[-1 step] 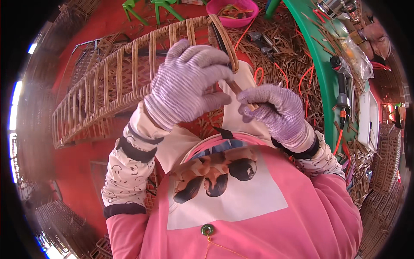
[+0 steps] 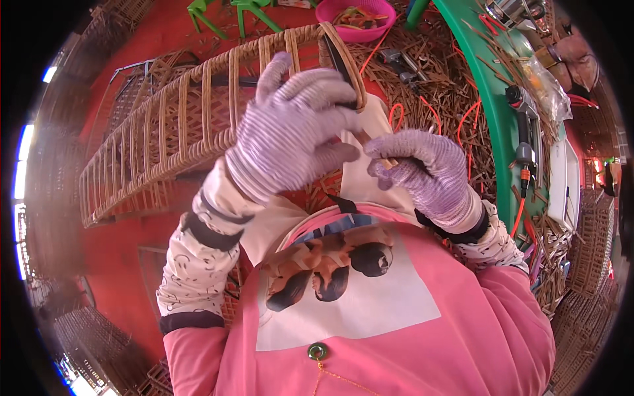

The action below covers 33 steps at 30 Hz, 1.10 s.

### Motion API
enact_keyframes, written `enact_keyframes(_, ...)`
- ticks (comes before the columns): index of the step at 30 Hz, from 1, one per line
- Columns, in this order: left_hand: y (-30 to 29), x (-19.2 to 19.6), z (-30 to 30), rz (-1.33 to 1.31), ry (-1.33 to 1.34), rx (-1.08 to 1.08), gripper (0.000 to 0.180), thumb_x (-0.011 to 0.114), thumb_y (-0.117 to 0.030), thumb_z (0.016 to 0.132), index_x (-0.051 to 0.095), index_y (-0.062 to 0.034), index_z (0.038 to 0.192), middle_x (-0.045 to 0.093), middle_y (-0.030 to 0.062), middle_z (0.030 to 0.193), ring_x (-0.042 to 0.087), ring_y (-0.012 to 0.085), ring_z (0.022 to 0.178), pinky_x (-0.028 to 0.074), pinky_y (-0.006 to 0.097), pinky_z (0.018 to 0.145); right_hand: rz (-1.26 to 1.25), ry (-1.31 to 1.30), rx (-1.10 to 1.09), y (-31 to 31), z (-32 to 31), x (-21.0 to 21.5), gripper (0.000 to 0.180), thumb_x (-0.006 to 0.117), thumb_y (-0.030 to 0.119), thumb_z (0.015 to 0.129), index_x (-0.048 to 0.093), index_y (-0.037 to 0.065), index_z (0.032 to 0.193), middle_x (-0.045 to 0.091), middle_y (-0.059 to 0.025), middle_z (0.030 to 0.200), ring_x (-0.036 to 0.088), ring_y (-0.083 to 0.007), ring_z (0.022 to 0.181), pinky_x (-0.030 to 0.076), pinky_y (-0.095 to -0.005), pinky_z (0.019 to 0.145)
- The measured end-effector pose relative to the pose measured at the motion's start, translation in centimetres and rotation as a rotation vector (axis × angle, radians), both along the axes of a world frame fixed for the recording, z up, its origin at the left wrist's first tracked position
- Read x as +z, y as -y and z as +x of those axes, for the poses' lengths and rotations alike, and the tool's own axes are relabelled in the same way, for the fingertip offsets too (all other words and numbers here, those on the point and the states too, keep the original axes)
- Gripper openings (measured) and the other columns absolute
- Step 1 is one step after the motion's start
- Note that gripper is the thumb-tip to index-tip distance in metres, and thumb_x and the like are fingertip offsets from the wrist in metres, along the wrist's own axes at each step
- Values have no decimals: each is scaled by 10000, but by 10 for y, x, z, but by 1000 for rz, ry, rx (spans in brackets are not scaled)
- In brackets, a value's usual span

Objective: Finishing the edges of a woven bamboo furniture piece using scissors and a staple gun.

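In striped lilac gloves, both my hands are raised over my lap. My right hand (image 2: 426, 173) is closed in a pinch on a short brown rattan-like strip (image 2: 362, 136); part of it is hidden in the fingers. My left hand (image 2: 290, 132) is open, its index finger raised and a gap showing between thumb and fingers. Its fingertips are right at the strip's upper end; contact is unclear. Beyond the left hand lies a woven wicker frame (image 2: 178, 119), wrapped with tan strands and curved along its rim. Its right end reaches beside my knee.
At right, a green table (image 2: 485, 99) carries a black power tool (image 2: 523, 125), a clear plastic bag (image 2: 547, 86) and loose strips. Cut strips (image 2: 449, 72) and orange cords litter the red floor. A pink basin (image 2: 356, 26) and green chair legs (image 2: 249, 16) stand at the back.
My left hand has shifted slightly right and its index finger is raised further. Less of the strip shows between the hands. My right hand has barely moved.
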State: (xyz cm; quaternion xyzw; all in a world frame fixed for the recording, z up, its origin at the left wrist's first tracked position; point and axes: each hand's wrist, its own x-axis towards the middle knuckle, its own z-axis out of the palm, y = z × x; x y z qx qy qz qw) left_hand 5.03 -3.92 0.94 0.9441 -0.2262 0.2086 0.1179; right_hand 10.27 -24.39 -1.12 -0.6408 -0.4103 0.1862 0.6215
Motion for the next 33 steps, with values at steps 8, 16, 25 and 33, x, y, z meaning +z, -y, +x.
enact_keyframes(8,18,-10,6,-83,168,8,186,614,-147,699,586,-77,868,573,59,960,530,271,963,341,463,937,159,428,-235,6,17,-1,274,652,69,765,568,26,1022,621,-83,790,605,-207,700,470,-286,622)
enact_keyframes(16,10,-13,14,-539,-236,-61,128,523,-108,844,590,-6,807,574,101,848,528,255,906,379,366,862,-1030,543,-1210,221,40,-18,284,551,298,745,616,73,906,605,-137,898,581,-305,857,465,-389,751)
enact_keyframes(25,10,-9,11,-673,-397,10,201,493,-173,873,578,-18,776,555,88,843,511,229,908,382,348,826,-1857,-328,-1495,445,-29,-47,426,520,473,761,630,159,1026,600,-131,1049,562,-290,998,429,-384,873)
enact_keyframes(33,12,-6,9,-565,-349,12,215,490,-184,878,574,-22,765,545,80,838,499,220,912,371,347,829,-1740,-428,-1614,452,-11,-60,478,483,524,802,625,128,1029,591,-148,1060,561,-302,997,430,-403,869)
